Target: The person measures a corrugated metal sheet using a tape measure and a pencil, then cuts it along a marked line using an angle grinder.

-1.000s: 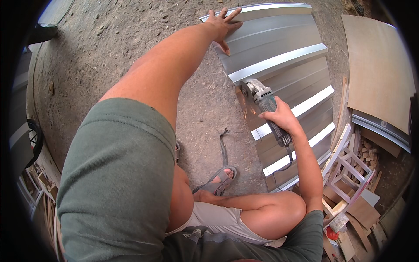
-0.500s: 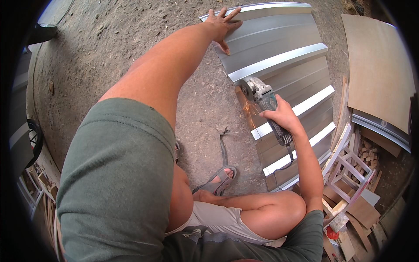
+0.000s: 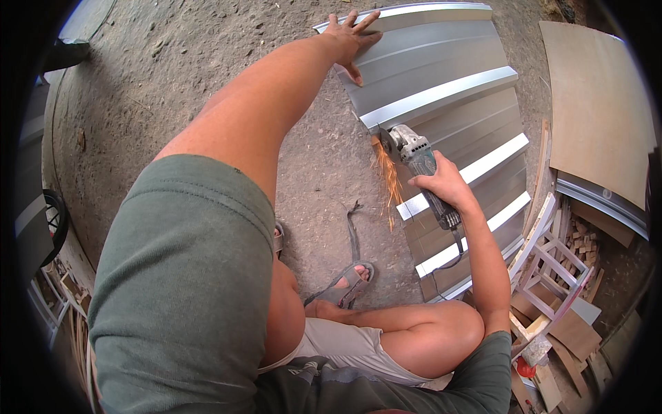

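Observation:
A ribbed sheet of silver metal roofing (image 3: 434, 58) lies on the rough ground in front of me. My left hand (image 3: 354, 43) rests on its far left corner, fingers spread. In my right hand (image 3: 447, 181) is an angle grinder (image 3: 418, 153), gripped round its body. Its disc (image 3: 387, 143) meets the sheet's left edge, just below a raised rib. Orange sparks (image 3: 389, 183) stream from the disc down toward me. The grinder's dark cord (image 3: 458, 252) trails over the near ribs. My palm hides part of the grinder's body.
A tan board (image 3: 596, 103) lies at the right, over another metal sheet (image 3: 603, 201). Nearer on that side are a pale wooden frame (image 3: 552, 276) and wood scraps (image 3: 576, 334). My sandalled foot (image 3: 348, 281) is close to the sheet's left edge, with a loose strap on the ground.
The spark stream has grown longer and brighter. The grinder's head has shifted very slightly left along the cut; my left hand stays in place on the sheet.

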Action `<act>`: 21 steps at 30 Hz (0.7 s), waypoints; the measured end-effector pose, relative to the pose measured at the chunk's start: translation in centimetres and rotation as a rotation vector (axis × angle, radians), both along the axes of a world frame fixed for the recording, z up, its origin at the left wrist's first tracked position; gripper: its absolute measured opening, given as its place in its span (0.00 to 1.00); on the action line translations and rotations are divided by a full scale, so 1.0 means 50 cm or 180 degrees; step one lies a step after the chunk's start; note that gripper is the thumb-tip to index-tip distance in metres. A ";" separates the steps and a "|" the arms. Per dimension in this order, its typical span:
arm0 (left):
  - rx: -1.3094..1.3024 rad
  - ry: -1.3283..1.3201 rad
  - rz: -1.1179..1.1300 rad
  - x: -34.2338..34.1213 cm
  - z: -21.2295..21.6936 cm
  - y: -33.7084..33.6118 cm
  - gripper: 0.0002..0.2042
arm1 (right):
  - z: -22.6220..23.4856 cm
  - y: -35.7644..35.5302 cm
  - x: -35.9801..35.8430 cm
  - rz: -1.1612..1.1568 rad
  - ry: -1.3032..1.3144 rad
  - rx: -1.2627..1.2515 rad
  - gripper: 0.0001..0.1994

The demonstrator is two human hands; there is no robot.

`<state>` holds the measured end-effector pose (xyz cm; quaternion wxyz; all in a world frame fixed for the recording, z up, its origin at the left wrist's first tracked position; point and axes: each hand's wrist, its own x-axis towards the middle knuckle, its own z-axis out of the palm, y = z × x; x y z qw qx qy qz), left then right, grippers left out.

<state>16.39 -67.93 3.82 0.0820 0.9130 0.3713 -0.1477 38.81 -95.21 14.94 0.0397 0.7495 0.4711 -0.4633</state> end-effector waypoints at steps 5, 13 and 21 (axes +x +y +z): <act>-0.0029 -0.0001 -0.0030 0.002 0.009 0.000 0.70 | -0.003 -0.002 0.005 -0.0018 0.0032 -0.0020 0.32; -0.0029 -0.0041 -0.0017 0.001 0.006 0.000 0.69 | -0.004 0.000 0.001 -0.0033 0.0043 -0.0037 0.31; -0.0069 -0.0121 -0.0046 -0.005 -0.001 0.004 0.69 | 0.048 -0.001 0.002 -0.0286 0.0333 0.0151 0.33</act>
